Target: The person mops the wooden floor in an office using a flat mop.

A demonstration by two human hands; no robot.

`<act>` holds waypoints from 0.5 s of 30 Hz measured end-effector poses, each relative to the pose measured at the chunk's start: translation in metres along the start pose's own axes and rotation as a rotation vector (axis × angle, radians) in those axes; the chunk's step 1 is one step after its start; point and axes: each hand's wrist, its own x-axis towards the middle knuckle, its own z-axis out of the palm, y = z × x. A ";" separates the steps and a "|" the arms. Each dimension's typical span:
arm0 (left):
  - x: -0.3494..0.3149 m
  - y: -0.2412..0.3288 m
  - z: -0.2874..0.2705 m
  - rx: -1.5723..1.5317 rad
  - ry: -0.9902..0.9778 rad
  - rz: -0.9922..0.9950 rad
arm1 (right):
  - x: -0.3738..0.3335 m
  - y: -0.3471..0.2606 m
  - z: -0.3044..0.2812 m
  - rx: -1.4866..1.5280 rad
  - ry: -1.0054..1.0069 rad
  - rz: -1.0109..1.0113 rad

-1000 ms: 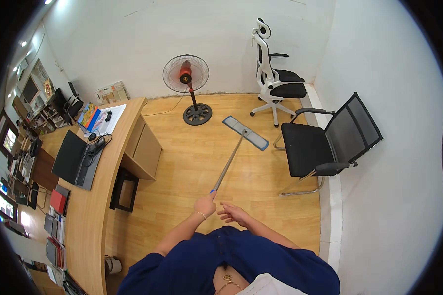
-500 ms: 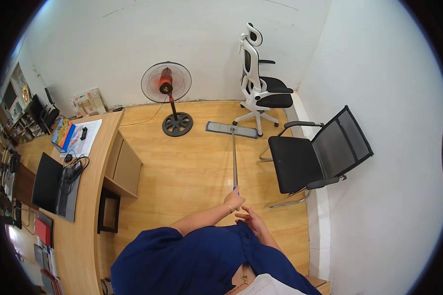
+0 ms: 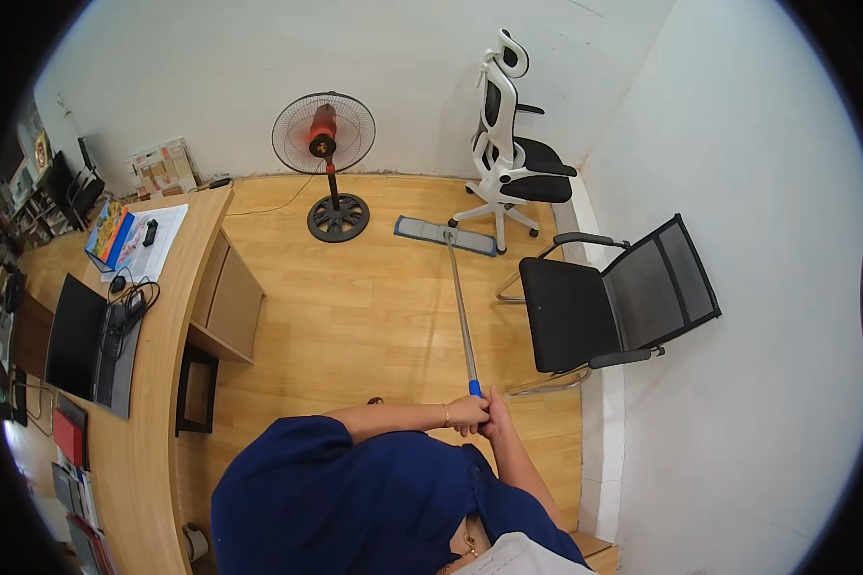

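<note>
A flat mop (image 3: 462,316) with a long grey pole reaches away from me across the wooden floor. Its wide blue-grey head lies flat on the floor, in front of the white-framed office chair (image 3: 503,177). My left hand (image 3: 465,413) wraps round the pole just below the blue sleeve of its grip. Close against it, my right hand (image 3: 496,414) closes on the same handle end, with part of its fingers hidden behind the left hand.
A stand fan (image 3: 324,144) stands by the back wall. The black mesh chair (image 3: 571,311) is right of the pole. Along the left runs a wooden desk (image 3: 163,383) bearing a laptop (image 3: 77,340), cables, papers and a red folder (image 3: 68,436). A cord trails from the fan.
My right hand, apart and with its fingers spread before, has come onto the mop handle beside the left. The pole now slants more, its near end further right. The view has shifted slightly.
</note>
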 end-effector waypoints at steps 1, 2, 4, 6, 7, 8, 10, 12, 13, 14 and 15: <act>0.002 -0.002 0.003 -0.004 0.004 0.001 | 0.002 -0.002 -0.003 -0.091 0.043 -0.063; 0.003 -0.003 0.007 0.005 0.079 0.076 | 0.001 -0.003 -0.007 -0.181 0.085 -0.127; 0.007 -0.008 0.017 0.021 0.230 0.222 | -0.008 -0.010 -0.013 -0.235 0.109 -0.140; 0.013 -0.016 0.029 0.109 0.282 0.337 | -0.031 -0.014 -0.014 -0.333 0.159 -0.165; 0.015 -0.020 0.034 0.203 0.332 0.455 | -0.044 -0.010 -0.016 -0.336 0.153 -0.161; 0.017 -0.024 0.041 0.300 0.378 0.571 | -0.061 -0.003 -0.020 -0.313 0.114 -0.142; 0.012 -0.024 0.065 0.294 0.305 0.588 | -0.088 0.022 -0.048 -0.235 0.078 -0.109; 0.006 -0.023 0.087 0.262 0.205 0.610 | -0.129 0.043 -0.076 -0.214 0.063 -0.094; 0.008 -0.026 0.095 0.254 0.213 0.605 | -0.169 0.048 -0.081 -0.234 0.056 -0.098; 0.014 -0.026 0.104 0.331 0.203 0.581 | -0.202 0.054 -0.096 -0.245 0.090 -0.093; 0.021 -0.028 0.112 0.408 0.201 0.553 | -0.233 0.060 -0.112 -0.260 0.117 -0.085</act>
